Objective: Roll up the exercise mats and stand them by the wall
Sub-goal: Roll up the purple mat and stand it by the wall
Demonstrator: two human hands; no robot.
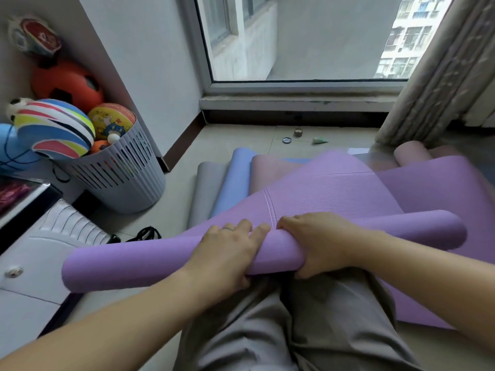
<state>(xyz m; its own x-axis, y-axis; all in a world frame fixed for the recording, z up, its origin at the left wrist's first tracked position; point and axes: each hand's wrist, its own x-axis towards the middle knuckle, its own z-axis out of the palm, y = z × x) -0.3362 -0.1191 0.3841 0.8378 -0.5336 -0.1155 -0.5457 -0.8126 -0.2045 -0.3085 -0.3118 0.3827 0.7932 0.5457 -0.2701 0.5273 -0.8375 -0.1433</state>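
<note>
Here: purple mat (150, 266), partly rolled. The rolled part lies crosswise over the person's lap, left end low and near, right end higher and farther off. The unrolled part runs away from the roll toward the window, lifted off the floor and blurred.

Left hand (227, 255) sits on top of the roll near its middle. Fingers are spread over the crown and reach down the far side; the thumb is tucked under the near side. It grips the roll.

Right hand (318, 245) is just beside the left, fingertips almost touching it. Fingers curl over the top, thumb hooks beneath. It also grips the roll, so the roll sits between fingers above and thumbs below.

Surface: pale tiled floor (257, 135). Grey trousers (294, 330) under the roll.

Room, large to small:
- Window (321, 36) ahead, buildings outside.
- Patterned curtain (434, 76) at right.
- White cabinet (40, 263) at left.
- Slatted basket (120, 178) in the left corner, heaped with balls; striped ball (53, 127) on top.
- Flat under the purple mat, side by side: grey mat (206, 188), blue mat (235, 178), pink mat (267, 172).
- Rolled pink mat (412, 153) lying by the curtain foot.
- Black cord (144, 233) on the floor by the cabinet.
- Near the sill: green cone (319, 141), round lid (287, 140), small jar (297, 132).
</note>
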